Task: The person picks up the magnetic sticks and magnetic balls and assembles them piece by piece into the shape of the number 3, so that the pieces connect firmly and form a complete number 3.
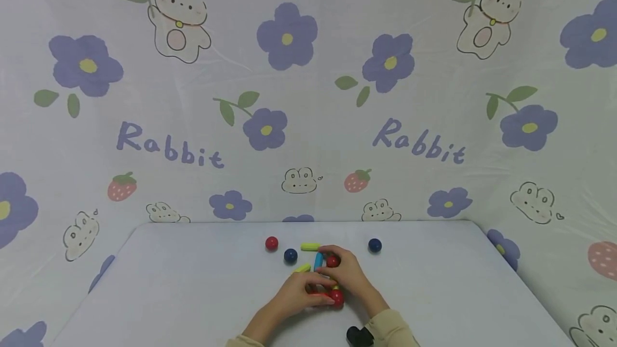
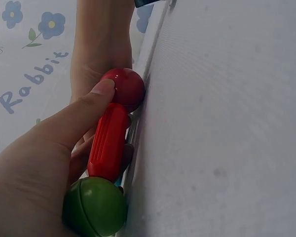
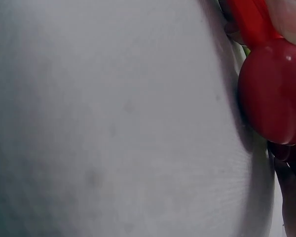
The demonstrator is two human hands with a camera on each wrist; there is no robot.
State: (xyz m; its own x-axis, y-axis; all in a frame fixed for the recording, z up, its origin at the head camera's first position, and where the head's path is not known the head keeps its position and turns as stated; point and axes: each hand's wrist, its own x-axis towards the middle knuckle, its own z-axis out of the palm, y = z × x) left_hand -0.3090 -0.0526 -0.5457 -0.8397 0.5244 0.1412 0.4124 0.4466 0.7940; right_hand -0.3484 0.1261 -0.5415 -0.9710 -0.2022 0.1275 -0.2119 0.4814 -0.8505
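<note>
In the head view my left hand [image 1: 296, 294] grips the near red ball [image 1: 337, 299], its thumb pressed on the ball. A red ribbed rod [image 2: 107, 143] runs from that ball to a green ball [image 2: 95, 206], as the left wrist view shows. Just beyond, my right hand [image 1: 351, 273] curls its thumb and fingers round a second red ball [image 1: 332, 261]. A blue rod [image 1: 318, 261] stands out beside that ball. Between the two red balls a short yellow piece is partly covered by the fingers. In the right wrist view the near red ball [image 3: 276, 91] is large at the edge.
Past the hands lie a loose red ball [image 1: 272, 243], a dark blue ball [image 1: 290, 256] and a yellow-green rod [image 1: 310, 247]. Another yellow-green rod [image 1: 302, 268] shows beside the left hand. A further dark blue ball [image 1: 375, 246] sits right of them on the white table [image 1: 458, 283].
</note>
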